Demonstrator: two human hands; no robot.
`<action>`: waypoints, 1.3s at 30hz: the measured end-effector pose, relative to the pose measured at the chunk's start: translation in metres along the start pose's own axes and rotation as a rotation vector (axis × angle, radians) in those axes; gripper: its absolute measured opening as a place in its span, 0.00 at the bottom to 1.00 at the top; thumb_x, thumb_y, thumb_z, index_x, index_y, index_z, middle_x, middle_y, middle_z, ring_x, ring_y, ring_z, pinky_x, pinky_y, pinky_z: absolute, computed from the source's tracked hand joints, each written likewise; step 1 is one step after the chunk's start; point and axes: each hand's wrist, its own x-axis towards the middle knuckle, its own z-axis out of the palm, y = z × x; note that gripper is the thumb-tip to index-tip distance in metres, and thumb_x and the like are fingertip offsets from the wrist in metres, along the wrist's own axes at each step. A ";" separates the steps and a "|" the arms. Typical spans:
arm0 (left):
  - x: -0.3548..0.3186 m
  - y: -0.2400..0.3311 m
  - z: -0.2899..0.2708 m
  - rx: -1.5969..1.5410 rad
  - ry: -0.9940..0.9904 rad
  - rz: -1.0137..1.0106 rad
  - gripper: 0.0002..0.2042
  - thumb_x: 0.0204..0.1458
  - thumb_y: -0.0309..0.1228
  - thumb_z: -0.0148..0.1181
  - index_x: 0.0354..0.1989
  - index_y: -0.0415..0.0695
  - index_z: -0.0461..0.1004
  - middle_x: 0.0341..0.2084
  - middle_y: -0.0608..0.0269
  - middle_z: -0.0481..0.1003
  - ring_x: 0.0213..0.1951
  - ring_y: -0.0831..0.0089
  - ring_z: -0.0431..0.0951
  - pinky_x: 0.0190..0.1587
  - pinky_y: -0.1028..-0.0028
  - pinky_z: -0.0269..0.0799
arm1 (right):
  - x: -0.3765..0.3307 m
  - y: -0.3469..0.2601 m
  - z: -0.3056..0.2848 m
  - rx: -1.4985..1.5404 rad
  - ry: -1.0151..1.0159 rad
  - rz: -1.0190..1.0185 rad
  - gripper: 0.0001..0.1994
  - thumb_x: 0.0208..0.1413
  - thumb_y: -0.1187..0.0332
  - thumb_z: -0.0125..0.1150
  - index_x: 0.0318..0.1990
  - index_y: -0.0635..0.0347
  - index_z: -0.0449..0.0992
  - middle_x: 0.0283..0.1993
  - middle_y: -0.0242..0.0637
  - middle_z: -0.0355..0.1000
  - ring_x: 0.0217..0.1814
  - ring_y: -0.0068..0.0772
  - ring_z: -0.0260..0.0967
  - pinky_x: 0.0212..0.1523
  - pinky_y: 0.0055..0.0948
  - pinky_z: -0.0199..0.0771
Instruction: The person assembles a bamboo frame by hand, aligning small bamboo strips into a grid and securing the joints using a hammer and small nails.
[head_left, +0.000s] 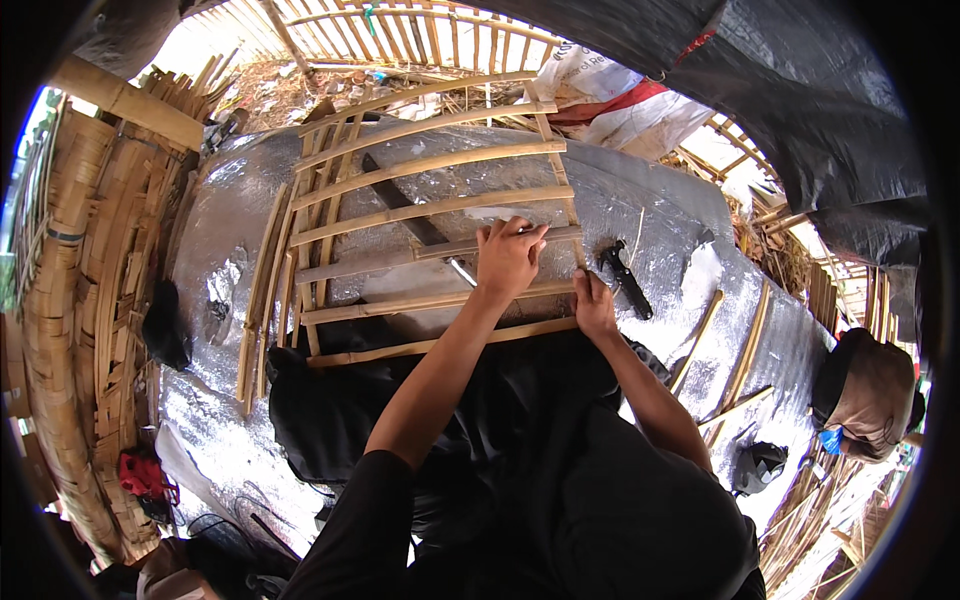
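Observation:
A bamboo frame (pixel 430 213) of several crosswise slats lies in front of me, its near edge by my lap. My left hand (pixel 508 260) is closed over a thin bamboo slat (pixel 440 249) near the frame's right side; its fingertips are partly hidden. At the near right corner, my right hand (pixel 596 306) has its fingers closed on the frame's side strip (pixel 578 250). Just right of that hand rests a black hammer-like tool (pixel 626 280). Under the slats is a long dark blade-like piece (pixel 405 205), with a shiny rod (pixel 462 271) near its lower end.
Silver sheeting (pixel 225 300) spreads beneath everything. Loose bamboo strips (pixel 265 295) lie left of the frame, others (pixel 745 345) to the right. A woven bamboo wall (pixel 80 320) stands at left. White sacks (pixel 640 110) are at the back; dark sheeting (pixel 800 90) hangs at upper right.

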 end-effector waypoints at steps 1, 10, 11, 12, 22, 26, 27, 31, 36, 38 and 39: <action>-0.001 0.000 -0.005 -0.002 0.045 0.011 0.15 0.54 0.41 0.67 0.50 0.60 0.82 0.44 0.64 0.77 0.47 0.59 0.75 0.52 0.53 0.62 | -0.001 -0.004 0.000 0.056 0.003 0.016 0.20 0.70 0.55 0.50 0.37 0.66 0.71 0.22 0.45 0.70 0.20 0.38 0.72 0.22 0.37 0.69; -0.124 -0.180 -0.176 0.649 0.668 -1.007 0.20 0.60 0.48 0.58 0.45 0.41 0.79 0.38 0.49 0.78 0.43 0.51 0.76 0.52 0.54 0.68 | -0.006 -0.023 0.000 0.158 -0.017 0.073 0.21 0.70 0.52 0.51 0.40 0.66 0.72 0.23 0.33 0.65 0.18 0.23 0.63 0.19 0.29 0.64; -0.134 -0.192 -0.190 0.489 0.514 -1.061 0.22 0.61 0.49 0.55 0.45 0.40 0.79 0.39 0.49 0.79 0.44 0.51 0.77 0.52 0.56 0.68 | -0.007 -0.025 -0.001 0.151 0.001 0.066 0.21 0.70 0.52 0.52 0.40 0.65 0.73 0.23 0.31 0.63 0.18 0.21 0.61 0.19 0.27 0.62; -0.139 -0.199 -0.202 0.322 0.358 -1.102 0.24 0.62 0.51 0.52 0.45 0.40 0.80 0.40 0.49 0.80 0.44 0.51 0.77 0.52 0.57 0.68 | -0.005 -0.016 -0.002 0.177 0.025 0.025 0.21 0.70 0.51 0.52 0.38 0.64 0.72 0.22 0.31 0.63 0.18 0.21 0.61 0.19 0.27 0.62; -0.115 -0.178 -0.238 -0.656 0.426 -1.032 0.17 0.61 0.43 0.55 0.43 0.41 0.80 0.35 0.65 0.76 0.34 0.75 0.73 0.34 0.73 0.65 | 0.011 -0.039 -0.048 0.269 0.047 0.069 0.21 0.70 0.48 0.49 0.31 0.54 0.66 0.18 0.23 0.55 0.18 0.17 0.53 0.18 0.23 0.55; -0.091 -0.151 -0.250 -0.981 0.530 -0.840 0.12 0.62 0.38 0.55 0.40 0.42 0.78 0.31 0.68 0.73 0.30 0.77 0.69 0.31 0.75 0.62 | 0.015 -0.057 -0.076 0.199 0.096 0.016 0.23 0.72 0.46 0.44 0.31 0.54 0.65 0.17 0.26 0.56 0.14 0.19 0.54 0.14 0.25 0.56; -0.085 -0.146 -0.246 -1.011 0.549 -0.740 0.12 0.63 0.37 0.53 0.40 0.41 0.76 0.32 0.69 0.73 0.29 0.78 0.69 0.30 0.74 0.63 | 0.016 -0.062 -0.081 0.176 0.111 0.006 0.23 0.72 0.46 0.43 0.31 0.55 0.64 0.17 0.27 0.56 0.13 0.19 0.54 0.13 0.25 0.56; -0.077 -0.123 -0.257 -0.898 0.208 -0.743 0.11 0.64 0.39 0.52 0.40 0.43 0.74 0.35 0.67 0.74 0.33 0.77 0.73 0.32 0.73 0.68 | 0.019 -0.077 -0.100 0.165 0.077 -0.077 0.23 0.72 0.47 0.44 0.32 0.57 0.66 0.17 0.29 0.60 0.15 0.20 0.58 0.14 0.25 0.58; -0.071 -0.097 -0.242 -0.894 0.218 -0.857 0.12 0.66 0.42 0.50 0.39 0.47 0.71 0.38 0.64 0.75 0.33 0.76 0.74 0.25 0.73 0.70 | 0.024 -0.062 -0.105 0.266 0.125 -0.076 0.21 0.72 0.49 0.46 0.32 0.56 0.66 0.18 0.29 0.61 0.15 0.20 0.61 0.18 0.22 0.64; -0.081 -0.102 -0.230 -0.934 0.225 -0.843 0.12 0.67 0.42 0.50 0.37 0.48 0.70 0.36 0.63 0.76 0.26 0.77 0.72 0.20 0.76 0.65 | 0.022 -0.072 -0.110 0.334 0.112 -0.014 0.21 0.71 0.49 0.48 0.32 0.56 0.66 0.18 0.29 0.62 0.17 0.21 0.63 0.20 0.22 0.67; -0.083 -0.104 -0.226 -0.942 0.212 -0.820 0.12 0.67 0.42 0.50 0.37 0.48 0.70 0.35 0.63 0.76 0.24 0.77 0.71 0.19 0.76 0.65 | 0.025 -0.078 -0.112 0.305 0.120 -0.014 0.21 0.71 0.49 0.47 0.32 0.56 0.66 0.19 0.30 0.63 0.16 0.22 0.64 0.20 0.23 0.68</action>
